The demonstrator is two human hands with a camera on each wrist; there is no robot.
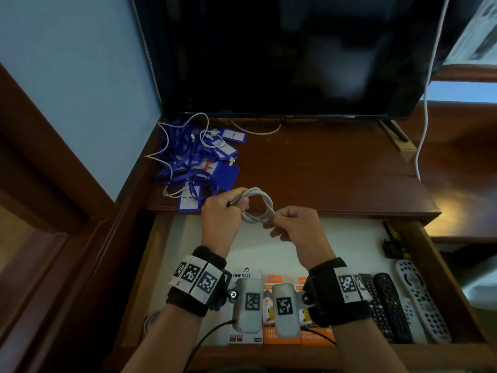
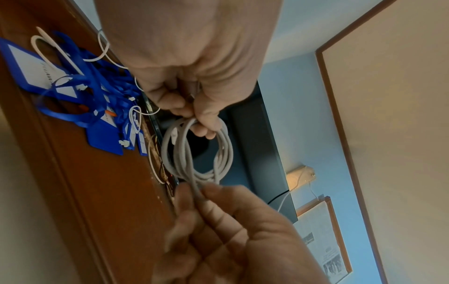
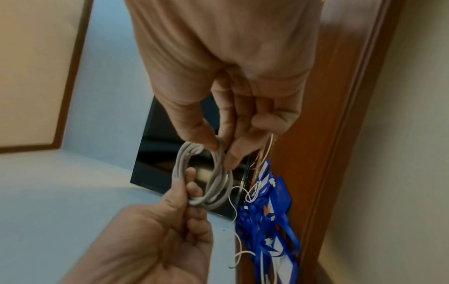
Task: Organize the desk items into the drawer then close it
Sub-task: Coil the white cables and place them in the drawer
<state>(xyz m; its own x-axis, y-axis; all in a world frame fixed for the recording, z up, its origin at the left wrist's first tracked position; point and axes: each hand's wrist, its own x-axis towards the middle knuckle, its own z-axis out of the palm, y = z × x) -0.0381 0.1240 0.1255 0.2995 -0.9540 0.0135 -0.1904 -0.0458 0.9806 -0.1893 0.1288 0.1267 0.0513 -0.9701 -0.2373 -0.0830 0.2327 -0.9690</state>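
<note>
The white cable is wound into a small coil and held in the air between both hands, just above the front edge of the tabletop and over the back of the open drawer. The left hand has its fingers curled through the far-left side of the loop, so the coil hangs from that grip; the right hand pinches the near-right side, thumb and fingers closed on the strands, and in the left wrist view a single strand runs down out of the coil into that pinch. The loop thus stretches between the two hands, its longer span running from left-rear to right-front, and it lies ahead of the palms rather than beneath them. My judgement is that the coil is being tidied before it goes down, and the drop point is directly below and slightly toward the person: the pale drawer floor is bare there, while the charger boxes and the remote controls sit along the front, well apart from the coil. Both hands are equally near. The blue tags with their lanyards lie heaped on the tabletop to the left, nearer the left hand, and are not yet in the drawer.
</note>
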